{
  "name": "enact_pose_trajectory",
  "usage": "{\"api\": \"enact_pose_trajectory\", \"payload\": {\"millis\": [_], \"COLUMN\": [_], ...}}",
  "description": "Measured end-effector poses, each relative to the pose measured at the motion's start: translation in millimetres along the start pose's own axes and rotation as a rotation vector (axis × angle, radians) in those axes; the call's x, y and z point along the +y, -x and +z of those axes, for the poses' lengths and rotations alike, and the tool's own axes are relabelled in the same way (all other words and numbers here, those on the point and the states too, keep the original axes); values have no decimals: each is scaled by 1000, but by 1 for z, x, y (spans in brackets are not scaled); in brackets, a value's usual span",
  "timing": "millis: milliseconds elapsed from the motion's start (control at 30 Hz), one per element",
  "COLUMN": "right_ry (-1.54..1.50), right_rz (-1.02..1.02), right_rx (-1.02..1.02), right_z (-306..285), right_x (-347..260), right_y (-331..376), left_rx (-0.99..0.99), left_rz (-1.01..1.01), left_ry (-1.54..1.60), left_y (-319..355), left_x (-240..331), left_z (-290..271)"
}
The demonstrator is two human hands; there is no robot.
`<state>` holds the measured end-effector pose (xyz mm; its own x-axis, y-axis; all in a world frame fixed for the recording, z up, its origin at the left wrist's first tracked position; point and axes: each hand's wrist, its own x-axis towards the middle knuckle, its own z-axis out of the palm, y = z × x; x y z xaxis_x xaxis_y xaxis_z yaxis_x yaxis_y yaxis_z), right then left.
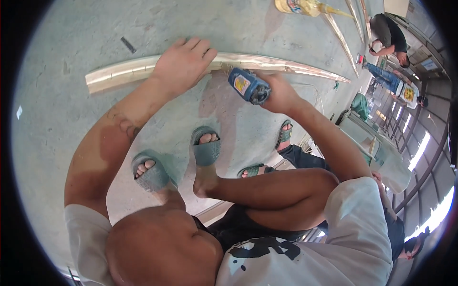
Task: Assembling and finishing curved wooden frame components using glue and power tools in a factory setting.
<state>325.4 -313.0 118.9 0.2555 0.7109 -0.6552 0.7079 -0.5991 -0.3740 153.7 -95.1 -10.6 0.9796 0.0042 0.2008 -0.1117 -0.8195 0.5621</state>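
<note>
A long, pale wooden strip (119, 75) lies on the floor before me, looking curved in this view. My left hand (183, 66) rests across it left of its middle, fingers bent over the far side and the thumb near the close edge. In my right hand (279, 93) is a blue power tool (245, 86) with a sticker on its body and a black rear end. Its front end points at the strip's near edge, just right of my left hand; whether they touch I cannot tell. My palm hides the tool's grip.
A yellow bottle (305, 7) with a long spout lies at the far edge, near more wooden strips (341, 35). A small dark flat piece (128, 45) lies far left. A person in sandals (285, 133) is close on my right; two others (393, 40) stand farther off.
</note>
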Motion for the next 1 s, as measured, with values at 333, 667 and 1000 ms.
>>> {"api": "enact_pose_trajectory", "payload": {"millis": [333, 667, 1000], "right_ry": [-44, 12, 117], "right_rz": [250, 130, 89], "right_rx": [69, 96, 8], "right_z": [0, -2, -9], "right_x": [53, 45, -4], "right_y": [81, 54, 10], "left_rx": [-97, -195, -41], "left_rz": [-69, -3, -1], "left_ry": [41, 79, 99], "left_y": [-30, 11, -19], "left_x": [12, -1, 42], "left_z": [14, -28, 29]}}
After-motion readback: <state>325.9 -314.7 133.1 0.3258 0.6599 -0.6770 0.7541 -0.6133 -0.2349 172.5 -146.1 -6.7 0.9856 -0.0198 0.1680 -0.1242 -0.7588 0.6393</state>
